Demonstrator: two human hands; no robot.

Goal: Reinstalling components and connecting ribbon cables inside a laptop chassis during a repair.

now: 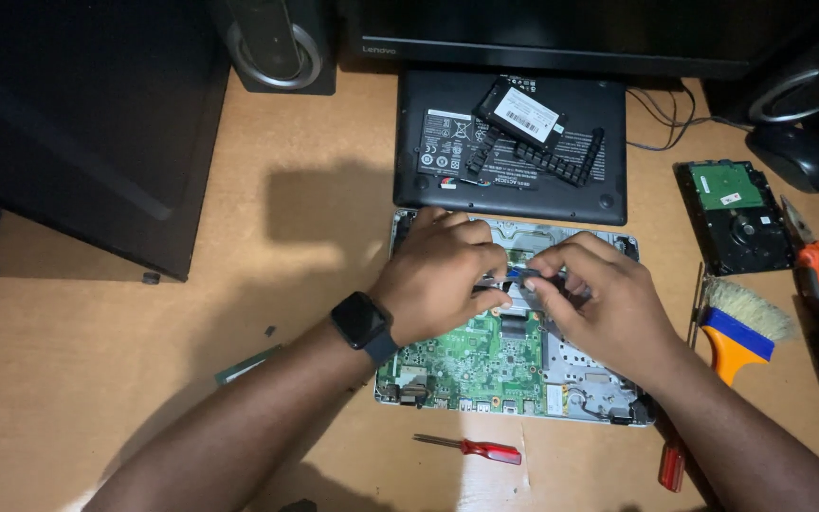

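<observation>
Green circuit board [471,365] lies exposed in the opened laptop base [599,384] on the desk; left hand [443,275] and right hand [599,294] pinch a small blue-tipped part [516,275] above it, steadying each other; red screwdriver [471,448] waits near.

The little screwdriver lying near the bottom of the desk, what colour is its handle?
Red. The screwdriver shows clearly in the head view, lying in front of the opened laptop.

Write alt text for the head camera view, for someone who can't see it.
Two bare hands, left hand wearing a black wrist watch and right hand, meet over an opened laptop base with a green circuit board on a tan wooden desk. A small red-handled screwdriver lies in front; an orange-handled brush and a bare hard drive sit to the right.
</observation>
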